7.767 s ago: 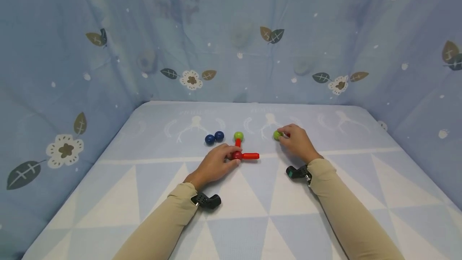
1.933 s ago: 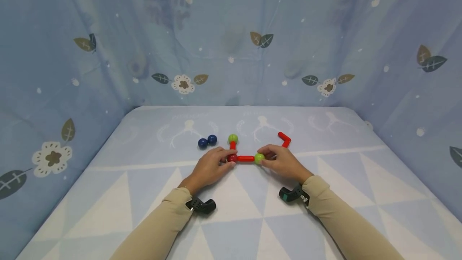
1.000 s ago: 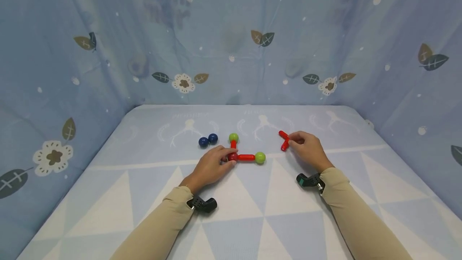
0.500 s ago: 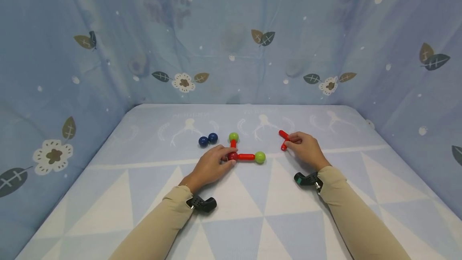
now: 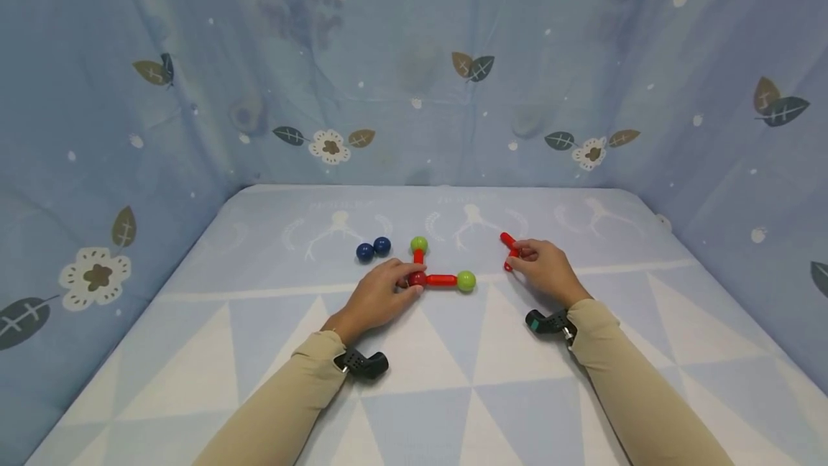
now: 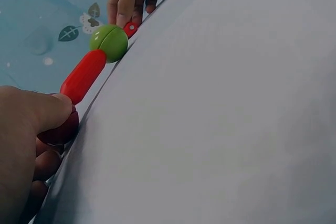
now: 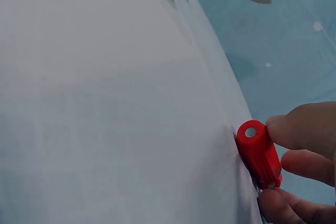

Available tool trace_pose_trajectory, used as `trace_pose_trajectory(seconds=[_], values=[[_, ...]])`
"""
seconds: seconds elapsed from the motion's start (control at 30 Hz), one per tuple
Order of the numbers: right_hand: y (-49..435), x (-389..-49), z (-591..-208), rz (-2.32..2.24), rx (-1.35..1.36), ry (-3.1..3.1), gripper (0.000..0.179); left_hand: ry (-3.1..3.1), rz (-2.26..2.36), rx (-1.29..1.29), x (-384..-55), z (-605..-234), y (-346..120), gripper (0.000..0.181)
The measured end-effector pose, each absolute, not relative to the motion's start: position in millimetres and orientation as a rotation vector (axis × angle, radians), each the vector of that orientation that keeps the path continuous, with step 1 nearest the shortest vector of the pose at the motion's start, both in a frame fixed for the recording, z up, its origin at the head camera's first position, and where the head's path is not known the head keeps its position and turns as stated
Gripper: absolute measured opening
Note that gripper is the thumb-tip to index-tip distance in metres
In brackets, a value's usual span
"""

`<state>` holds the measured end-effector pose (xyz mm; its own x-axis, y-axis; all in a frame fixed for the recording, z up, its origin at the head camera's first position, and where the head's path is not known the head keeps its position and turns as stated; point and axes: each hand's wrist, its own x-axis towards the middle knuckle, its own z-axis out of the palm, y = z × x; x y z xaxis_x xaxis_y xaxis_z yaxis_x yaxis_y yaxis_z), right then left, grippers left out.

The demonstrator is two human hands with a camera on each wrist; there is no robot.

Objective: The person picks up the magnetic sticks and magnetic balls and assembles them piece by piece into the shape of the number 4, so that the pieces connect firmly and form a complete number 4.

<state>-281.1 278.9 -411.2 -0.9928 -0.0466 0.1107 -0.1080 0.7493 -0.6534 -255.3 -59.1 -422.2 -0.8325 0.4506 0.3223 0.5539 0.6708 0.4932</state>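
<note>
My left hand holds a dark red ball between thumb and fingers on the table. Two red magnetic rods branch from it: the far rod ends at a green ball, while the rod pointing right meets another green ball. To the right, my right hand pinches a red magnetic rod, its near end showing a silvery disc in the right wrist view. Another red rod lies against it at an angle, partly behind the fingers.
Two dark blue balls sit side by side beyond my left hand. A patterned cloth covers the table. Behind it and along both sides hangs a blue curtain with leaves and flowers.
My right hand brought a green ball to the right-pointing rod, let go, and moved right to the loose red rods, where its fingers now pinch one. My left hand stays at the dark red ball.
</note>
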Motion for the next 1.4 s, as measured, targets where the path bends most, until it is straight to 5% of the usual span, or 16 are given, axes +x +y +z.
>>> trace_pose_trajectory(seconds=[1.4], values=[[282.0,-281.5,-404.7,1.047,0.031,-2.994,0.054,-2.683,-0.884,-0.856,-257.7,-424.9,-59.8,0.039]])
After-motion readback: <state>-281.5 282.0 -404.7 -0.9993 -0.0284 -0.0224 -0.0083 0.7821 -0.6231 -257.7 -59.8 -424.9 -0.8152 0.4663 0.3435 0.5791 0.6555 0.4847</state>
